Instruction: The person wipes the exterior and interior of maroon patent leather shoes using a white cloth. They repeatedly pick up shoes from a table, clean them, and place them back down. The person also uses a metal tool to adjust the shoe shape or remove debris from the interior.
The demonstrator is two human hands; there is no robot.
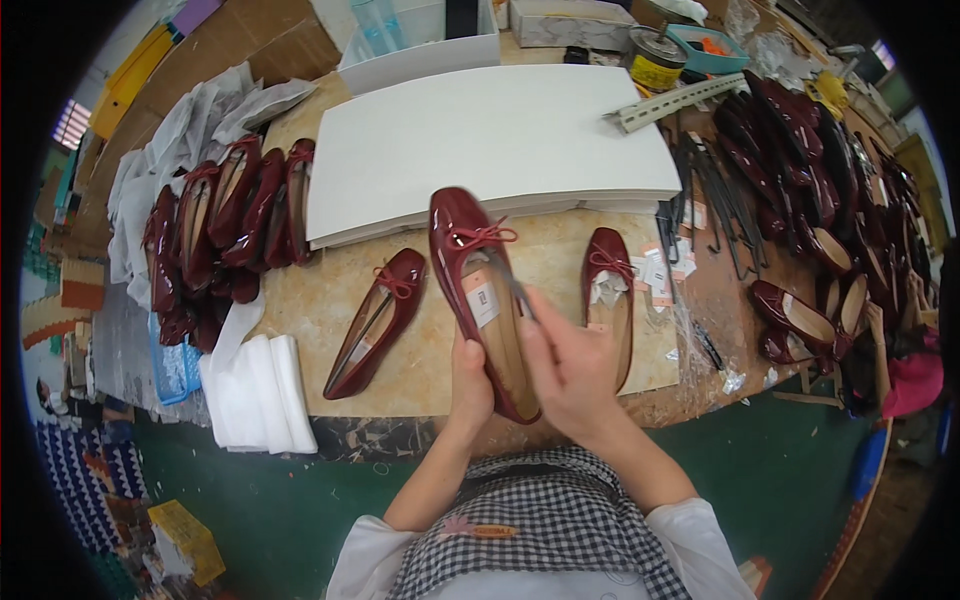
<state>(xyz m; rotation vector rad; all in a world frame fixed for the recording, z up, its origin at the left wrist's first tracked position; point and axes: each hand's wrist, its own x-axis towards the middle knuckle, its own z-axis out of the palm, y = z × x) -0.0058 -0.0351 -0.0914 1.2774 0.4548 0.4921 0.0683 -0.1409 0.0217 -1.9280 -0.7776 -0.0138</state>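
Note:
My left hand [470, 388] grips the side and heel part of a glossy burgundy flat shoe [455, 225], held toe-up over the table. It has a thin bow and a pale insole with a light label. In my right hand [575, 365] is a thin dark stick [513, 278], its upper end blurred near the shoe's opening. A matching shoe [395, 325] lies to the left with a dark stick inside. Partly hidden behind my right hand, another matching shoe [606, 252] has crumpled white paper in its toe.
A stack of white sheets [490, 135] covers the table's far middle. Burgundy shoes [265, 205] cluster at left beside folded white cloth [255, 395]. Dark sticks [725, 205] and a heap of shoes [800, 150] lie at right. A person in pink [912, 383] is at the far right.

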